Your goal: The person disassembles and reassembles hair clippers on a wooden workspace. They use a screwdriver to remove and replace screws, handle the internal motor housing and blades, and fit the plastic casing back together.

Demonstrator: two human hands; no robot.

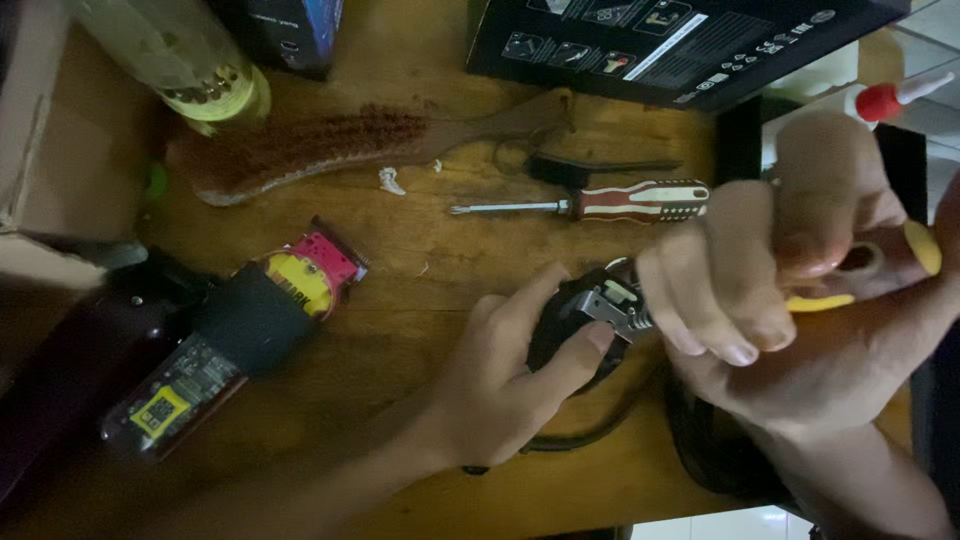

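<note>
A small black part (585,315) with a metal clip sits low on the bench (420,250), right of centre, the left hand (500,385) closed on it with thumb and fingers. The right hand (800,280) is wrapped tight round a yellow-handled tool (925,248), its tip at the part. Behind lie a screwdriver (590,203) and brush (330,145); a clipper (230,340) lies to the left.
</note>
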